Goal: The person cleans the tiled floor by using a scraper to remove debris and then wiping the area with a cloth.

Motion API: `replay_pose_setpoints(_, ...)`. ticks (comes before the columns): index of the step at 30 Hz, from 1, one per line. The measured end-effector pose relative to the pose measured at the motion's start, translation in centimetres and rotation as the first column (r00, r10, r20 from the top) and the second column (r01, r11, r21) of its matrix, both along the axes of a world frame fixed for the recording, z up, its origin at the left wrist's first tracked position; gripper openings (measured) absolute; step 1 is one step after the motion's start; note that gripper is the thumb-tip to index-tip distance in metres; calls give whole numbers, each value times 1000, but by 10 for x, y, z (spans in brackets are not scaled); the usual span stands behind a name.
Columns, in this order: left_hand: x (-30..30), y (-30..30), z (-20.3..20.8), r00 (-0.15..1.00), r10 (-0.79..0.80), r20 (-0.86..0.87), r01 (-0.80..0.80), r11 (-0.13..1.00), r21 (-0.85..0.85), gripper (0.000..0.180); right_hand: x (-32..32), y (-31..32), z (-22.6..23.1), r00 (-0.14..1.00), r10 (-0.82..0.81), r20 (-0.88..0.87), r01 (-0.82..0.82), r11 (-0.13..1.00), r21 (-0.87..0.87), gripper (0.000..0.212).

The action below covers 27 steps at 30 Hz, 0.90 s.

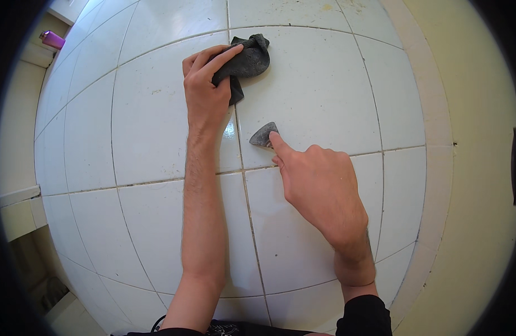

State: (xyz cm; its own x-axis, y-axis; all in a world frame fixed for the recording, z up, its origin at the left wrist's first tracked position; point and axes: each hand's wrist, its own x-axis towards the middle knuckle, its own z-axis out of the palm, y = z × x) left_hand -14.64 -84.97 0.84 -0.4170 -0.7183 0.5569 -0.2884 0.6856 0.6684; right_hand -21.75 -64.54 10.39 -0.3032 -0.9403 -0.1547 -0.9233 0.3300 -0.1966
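My left hand [208,84] is closed on a bunched dark grey cloth [249,60], which rests on the white floor tiles [319,78] beside a grout line. Nearer to me and to the right, my right hand [319,179] grips a small scraper; its handle is hidden inside the fist. The scraper's worn grey blade [262,135] lies against the tile, with my index finger stretched along it and pressing near its middle. Small specks and dirt marks show on the tiles around both hands.
A cream wall [482,168] with a pale skirting strip [434,168] bounds the right side. At the far left a purple bottle [52,40] lies near cream cabinetry [20,134]. Brownish stains [327,7] mark the far tiles.
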Motion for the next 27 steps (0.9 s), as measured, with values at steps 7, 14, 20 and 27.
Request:
replay_pose_setpoints(7, 0, 1, 3, 1000, -2, -4, 2, 1000, 14, 62, 2, 2, 6, 1000, -1, 15, 1, 1000, 25, 33)
replay_pose_setpoints(14, -1, 3, 4, 1000, -13, -8, 13, 1000, 13, 61, 0, 3, 9, 999, -22, 23, 21, 998, 55, 32)
replay_pose_setpoints(20, 1, 1, 3, 1000, -15, -19, 16, 1000, 17, 60, -1, 0, 1, 1000, -6, 6, 6, 1000, 12, 33)
replay_pose_setpoints(27, 0, 0, 0, 999, -31, -15, 31, 999, 12, 63, 0, -5, 6, 997, -50, 51, 47, 998, 53, 32)
